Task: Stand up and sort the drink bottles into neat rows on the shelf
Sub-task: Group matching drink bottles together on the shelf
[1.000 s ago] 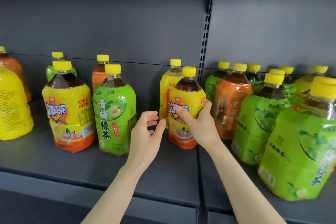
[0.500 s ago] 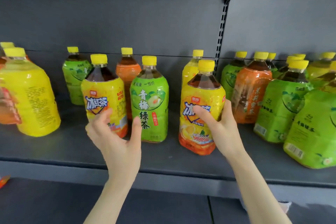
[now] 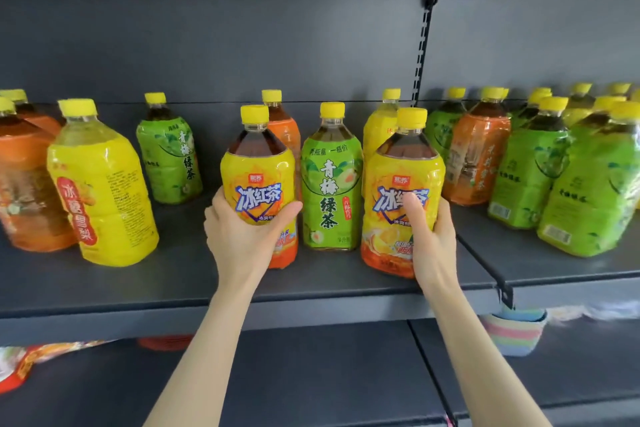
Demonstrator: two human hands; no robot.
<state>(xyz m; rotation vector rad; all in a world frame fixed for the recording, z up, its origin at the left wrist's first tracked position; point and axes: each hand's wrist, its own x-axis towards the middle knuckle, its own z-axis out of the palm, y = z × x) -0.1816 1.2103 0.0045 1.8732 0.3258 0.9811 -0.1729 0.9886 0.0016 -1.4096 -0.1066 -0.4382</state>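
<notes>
left hand now grips iced-tea bottle; green-tea bottle alongside

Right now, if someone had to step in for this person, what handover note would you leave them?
Left hand: gripping the left iced-tea bottle.
Right hand: gripping the right iced-tea bottle.
A green-tea bottle stands between the two, all upright near the shelf front.
Done: every visible bottle is standing.
Left: flavours are mixed and staggered; the orange, yellow and green bottles either side still need grouping into straight rows.
</notes>
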